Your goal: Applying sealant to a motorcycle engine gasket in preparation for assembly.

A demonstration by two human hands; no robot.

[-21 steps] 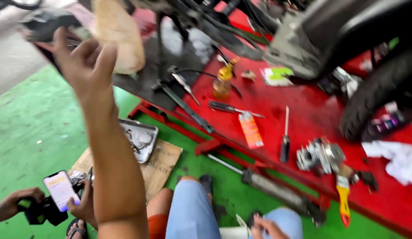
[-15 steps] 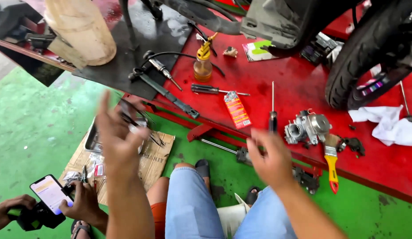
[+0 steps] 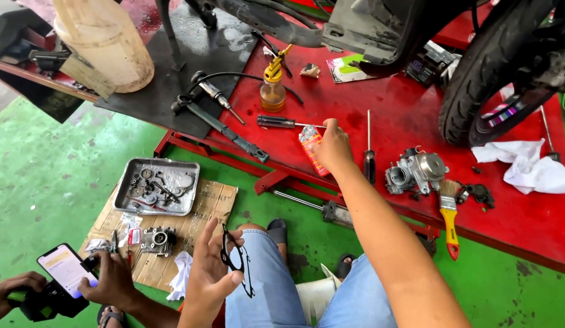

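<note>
My left hand (image 3: 211,272) is low over my knee and holds a thin black gasket (image 3: 235,260) between thumb and fingers. My right hand (image 3: 333,146) reaches out over the red platform (image 3: 385,103) and closes on a small orange packet (image 3: 311,152) near its front edge. A screwdriver with a black handle (image 3: 368,155) lies just right of that hand. Another screwdriver (image 3: 282,123) lies just beyond it. A grey carburettor (image 3: 416,171) sits further right, beside a yellow-handled paintbrush (image 3: 448,212).
A metal tray (image 3: 157,186) of small parts rests on cardboard (image 3: 197,231) on the green floor, with another carburettor body (image 3: 157,240) nearby. Another person's hands (image 3: 106,280) hold a phone (image 3: 65,269) at bottom left. A motorcycle tyre (image 3: 486,73), white rag (image 3: 528,167), oil bottle (image 3: 273,85) and bucket (image 3: 103,42) stand further off.
My left hand came down from high at the left to my knee and now holds the gasket. My right hand rose from my lap and reached onto the platform, onto the orange packet.
</note>
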